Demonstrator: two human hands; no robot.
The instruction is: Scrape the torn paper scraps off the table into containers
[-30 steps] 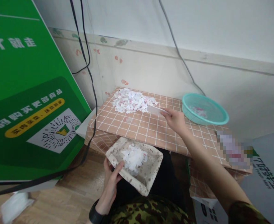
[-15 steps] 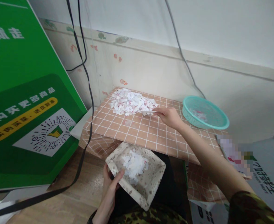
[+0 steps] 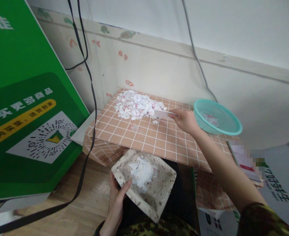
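Note:
My left hand (image 3: 118,196) grips the left rim of a square, speckled box (image 3: 164,196), tilted below the table edge. Inside it lies a small heap of white paper scraps (image 3: 142,172). Over the table, my right hand (image 3: 185,119) pinches a thin, flat white card (image 3: 164,114). The card's far end is at the right side of a larger pile of torn paper pieces (image 3: 134,105), mostly white with some pink. One loose scrap (image 3: 155,122) lies just in front of the card.
A brown checked cloth (image 3: 144,137) covers the table. A turquoise basket (image 3: 229,126) with some scraps stands at the right, beyond my forearm. A green sign board (image 3: 16,65) leans at the left, with a black strap (image 3: 91,108) hanging before it. A grey box (image 3: 282,170) is at the right.
My right hand has moved slightly right with the card, which now shows more of its flat face. A loose scrap now lies apart from the pile. The left hand's grip is unchanged.

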